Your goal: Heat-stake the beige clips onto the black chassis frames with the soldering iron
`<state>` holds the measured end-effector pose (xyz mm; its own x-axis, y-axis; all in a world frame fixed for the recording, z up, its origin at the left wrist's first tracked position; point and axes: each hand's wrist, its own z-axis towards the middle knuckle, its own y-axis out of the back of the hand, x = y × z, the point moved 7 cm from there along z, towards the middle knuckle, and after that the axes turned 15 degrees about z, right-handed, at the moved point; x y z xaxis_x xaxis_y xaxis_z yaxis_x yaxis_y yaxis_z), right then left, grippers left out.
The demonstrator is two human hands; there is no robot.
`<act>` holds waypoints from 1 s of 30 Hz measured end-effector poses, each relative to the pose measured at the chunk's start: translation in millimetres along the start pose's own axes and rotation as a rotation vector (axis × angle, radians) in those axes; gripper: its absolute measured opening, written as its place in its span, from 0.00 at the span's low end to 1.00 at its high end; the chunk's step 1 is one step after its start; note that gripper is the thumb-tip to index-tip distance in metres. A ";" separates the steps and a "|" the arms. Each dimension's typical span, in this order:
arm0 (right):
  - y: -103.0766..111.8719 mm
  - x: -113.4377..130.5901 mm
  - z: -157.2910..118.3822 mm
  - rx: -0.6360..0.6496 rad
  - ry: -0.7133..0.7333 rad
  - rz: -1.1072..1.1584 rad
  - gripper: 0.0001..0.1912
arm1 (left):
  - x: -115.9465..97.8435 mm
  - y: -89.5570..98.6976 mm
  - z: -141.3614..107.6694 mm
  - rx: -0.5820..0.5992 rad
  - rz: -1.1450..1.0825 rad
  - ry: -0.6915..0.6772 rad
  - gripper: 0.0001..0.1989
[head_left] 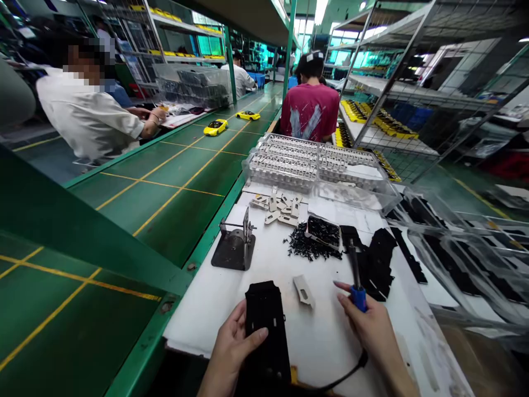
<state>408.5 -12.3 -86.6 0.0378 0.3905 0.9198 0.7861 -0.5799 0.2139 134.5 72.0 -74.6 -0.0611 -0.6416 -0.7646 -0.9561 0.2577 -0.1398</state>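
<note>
A flat black plate (270, 314) is gripped in my left hand (235, 344), thumb on its face, above the near edge of the white work surface (231, 281). My right hand (372, 331) is closed around the blue handle of a soldering iron (358, 298), its metal shaft pointing up and away. Between my hands lies one pale slotted part (303, 291). Beyond it, a heap of small black pieces (316, 240) surrounds a small box. More pale parts (281, 208) are piled behind. Black flat parts (378, 262) rest beyond my right hand.
A metal stand (234, 248) is on the work surface at left. Clear trays (318, 165) of pale parts sit at the back. The green conveyor (165, 182) carries yellow toy cars (215, 127). Two people (308, 105) (91, 110) sit nearby. Plastic-wrapped black parts (467, 259) are at right.
</note>
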 end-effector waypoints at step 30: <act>-15.7 -17.4 -27.8 0.187 -0.224 0.076 0.42 | 2.9 -31.0 -0.6 0.265 -0.203 0.211 0.29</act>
<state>378.4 -29.8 -96.8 0.2199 0.5108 0.8311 0.8748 -0.4802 0.0637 163.8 61.7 -72.1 0.0373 -0.8259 -0.5626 -0.8491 0.2706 -0.4536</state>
